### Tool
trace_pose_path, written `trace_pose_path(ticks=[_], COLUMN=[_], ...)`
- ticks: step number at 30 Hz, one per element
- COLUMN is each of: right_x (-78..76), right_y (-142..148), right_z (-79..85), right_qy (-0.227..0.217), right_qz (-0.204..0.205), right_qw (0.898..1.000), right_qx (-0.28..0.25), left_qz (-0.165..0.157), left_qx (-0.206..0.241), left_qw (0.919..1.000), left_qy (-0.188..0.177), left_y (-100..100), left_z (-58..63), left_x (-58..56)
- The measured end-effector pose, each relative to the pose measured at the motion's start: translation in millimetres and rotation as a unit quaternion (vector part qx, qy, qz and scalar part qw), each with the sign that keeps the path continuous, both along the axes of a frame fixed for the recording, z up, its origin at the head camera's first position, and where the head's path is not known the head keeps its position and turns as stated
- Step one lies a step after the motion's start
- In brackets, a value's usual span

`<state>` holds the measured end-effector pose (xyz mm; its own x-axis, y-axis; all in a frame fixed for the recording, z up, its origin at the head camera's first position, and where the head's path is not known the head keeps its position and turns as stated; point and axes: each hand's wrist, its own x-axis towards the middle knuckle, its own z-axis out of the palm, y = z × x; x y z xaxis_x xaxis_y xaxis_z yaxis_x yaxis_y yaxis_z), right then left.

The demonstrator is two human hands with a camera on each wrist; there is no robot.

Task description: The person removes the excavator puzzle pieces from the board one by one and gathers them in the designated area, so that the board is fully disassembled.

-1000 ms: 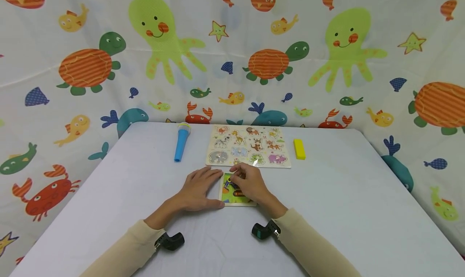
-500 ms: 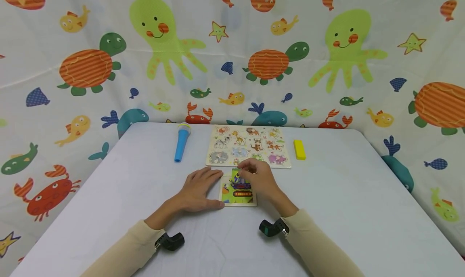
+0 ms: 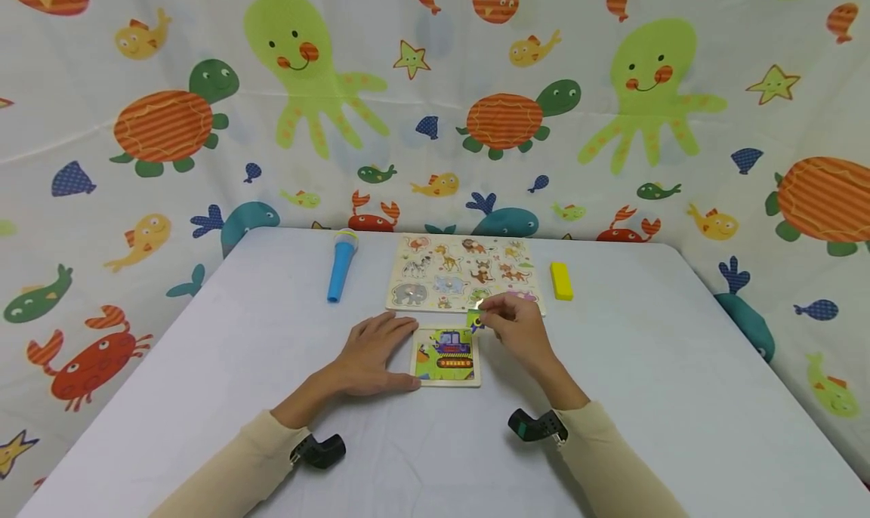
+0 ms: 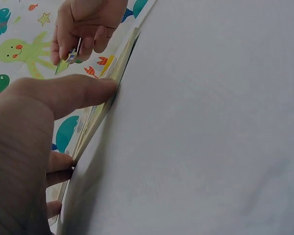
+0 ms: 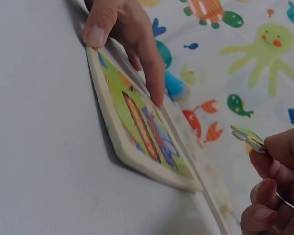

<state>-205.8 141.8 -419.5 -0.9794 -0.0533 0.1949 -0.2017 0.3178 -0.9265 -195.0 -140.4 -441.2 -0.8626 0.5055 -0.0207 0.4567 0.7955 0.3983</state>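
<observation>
A small square jigsaw puzzle (image 3: 445, 367) in a pale wooden frame shows a tracked vehicle on green. My left hand (image 3: 374, 354) lies spread at its left side. In the left wrist view the thumb (image 4: 83, 93) rests on the frame's near edge, fingers at the far side. My right hand (image 3: 522, 329) is raised beyond the puzzle's upper right corner. Between thumb and forefinger it pinches a green puzzle piece (image 3: 474, 321), seen nearly edge-on as a puzzle piece (image 5: 247, 137) in the right wrist view. A thin pale edge (image 5: 286, 201) shows between its other fingers; what it belongs to is hidden.
Behind the puzzle lies a larger wooden animal board (image 3: 465, 272). A blue toy microphone (image 3: 340, 269) lies to its left, a yellow block (image 3: 561, 281) to its right. The white table (image 3: 680, 367) meets a sea-animal curtain (image 3: 435, 110) at the back.
My right hand has moved right and away from above the puzzle, carrying the pinched piece past the frame's corner. More of the vehicle picture is uncovered. My left hand has stayed put.
</observation>
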Motion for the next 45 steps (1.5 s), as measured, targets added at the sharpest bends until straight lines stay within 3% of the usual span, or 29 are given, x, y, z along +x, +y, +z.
trace_pose_path(ticks=[21,36,45], right_x=[-12.4,-16.1,-15.9], right_y=[29,24,23], right_z=[-23.4,-30.3,-31.5], right_qy=[-0.033,-0.001,0.004], right_qz=[-0.029,-0.054,-0.064], right_qw=[0.999,0.987,0.98], right_qx=[0.022,0.149,0.188], left_qz=[-0.007,-0.007,-0.01], left_qx=[0.003,0.001,-0.003], left_qw=[1.0,1.0,0.9999], left_qy=[0.002,0.003,0.006], left_y=[0,0,-1], left_z=[0.1,1.0,-0.7], left_x=[-0.9,-1.6,-3.4])
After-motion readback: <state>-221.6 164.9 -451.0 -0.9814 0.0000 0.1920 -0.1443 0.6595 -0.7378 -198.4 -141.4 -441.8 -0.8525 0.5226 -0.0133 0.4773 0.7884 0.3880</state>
